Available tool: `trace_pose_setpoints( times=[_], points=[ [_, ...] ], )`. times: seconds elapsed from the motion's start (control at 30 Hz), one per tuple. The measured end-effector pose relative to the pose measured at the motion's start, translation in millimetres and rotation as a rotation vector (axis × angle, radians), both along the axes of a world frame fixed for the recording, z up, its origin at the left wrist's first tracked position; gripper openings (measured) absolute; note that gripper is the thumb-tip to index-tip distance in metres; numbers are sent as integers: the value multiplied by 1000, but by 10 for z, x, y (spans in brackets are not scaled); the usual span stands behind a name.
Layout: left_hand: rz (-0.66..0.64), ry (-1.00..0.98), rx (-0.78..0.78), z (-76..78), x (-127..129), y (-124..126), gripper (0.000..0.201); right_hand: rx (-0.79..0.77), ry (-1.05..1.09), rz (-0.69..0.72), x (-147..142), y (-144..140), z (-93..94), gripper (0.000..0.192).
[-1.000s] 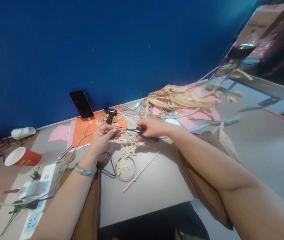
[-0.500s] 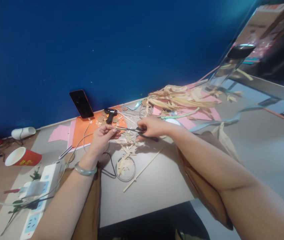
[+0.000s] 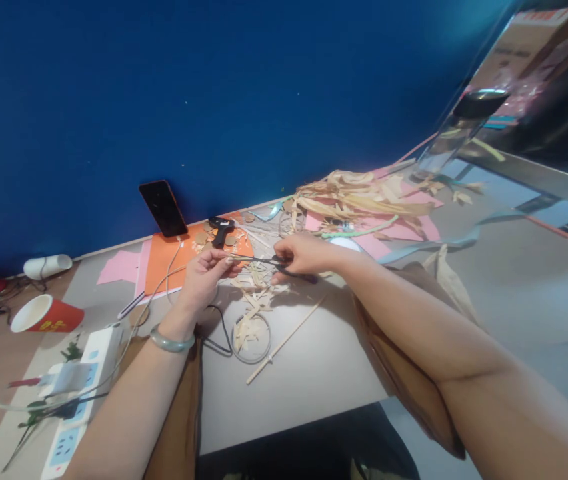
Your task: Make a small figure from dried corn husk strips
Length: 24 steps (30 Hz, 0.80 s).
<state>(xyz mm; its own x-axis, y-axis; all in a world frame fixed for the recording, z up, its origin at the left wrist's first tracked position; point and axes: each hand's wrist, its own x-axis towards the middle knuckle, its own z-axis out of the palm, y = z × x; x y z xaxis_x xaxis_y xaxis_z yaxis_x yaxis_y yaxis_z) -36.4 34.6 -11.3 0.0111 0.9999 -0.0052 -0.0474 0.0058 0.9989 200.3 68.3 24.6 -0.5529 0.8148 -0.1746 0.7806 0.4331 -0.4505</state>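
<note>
My right hand (image 3: 305, 256) grips black-handled scissors (image 3: 284, 269), their blades pointing left toward my left hand (image 3: 205, 276). My left hand, with a green bangle on its wrist, pinches a thin pale strip (image 3: 237, 256) that runs toward the scissor blades. Below both hands lies a heap of cut husk scraps (image 3: 254, 301), some of them inside a wire ring (image 3: 251, 337). A long wooden stick (image 3: 287, 340) lies on the white table beside the ring.
A phone (image 3: 163, 208) leans on the blue wall above orange paper (image 3: 170, 263) and a black glue gun (image 3: 221, 229). Dried husks (image 3: 359, 195) pile on pink paper at right. A red cup (image 3: 47, 314) and a power strip (image 3: 79, 393) sit at left.
</note>
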Motion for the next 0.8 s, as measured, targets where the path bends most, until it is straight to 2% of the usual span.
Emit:
trace_pose_setpoints(
  times=[0.8],
  points=[
    [15, -80, -43, -35, -19, 9, 33, 161, -49, -59, -37, 8, -26, 45]
  ],
)
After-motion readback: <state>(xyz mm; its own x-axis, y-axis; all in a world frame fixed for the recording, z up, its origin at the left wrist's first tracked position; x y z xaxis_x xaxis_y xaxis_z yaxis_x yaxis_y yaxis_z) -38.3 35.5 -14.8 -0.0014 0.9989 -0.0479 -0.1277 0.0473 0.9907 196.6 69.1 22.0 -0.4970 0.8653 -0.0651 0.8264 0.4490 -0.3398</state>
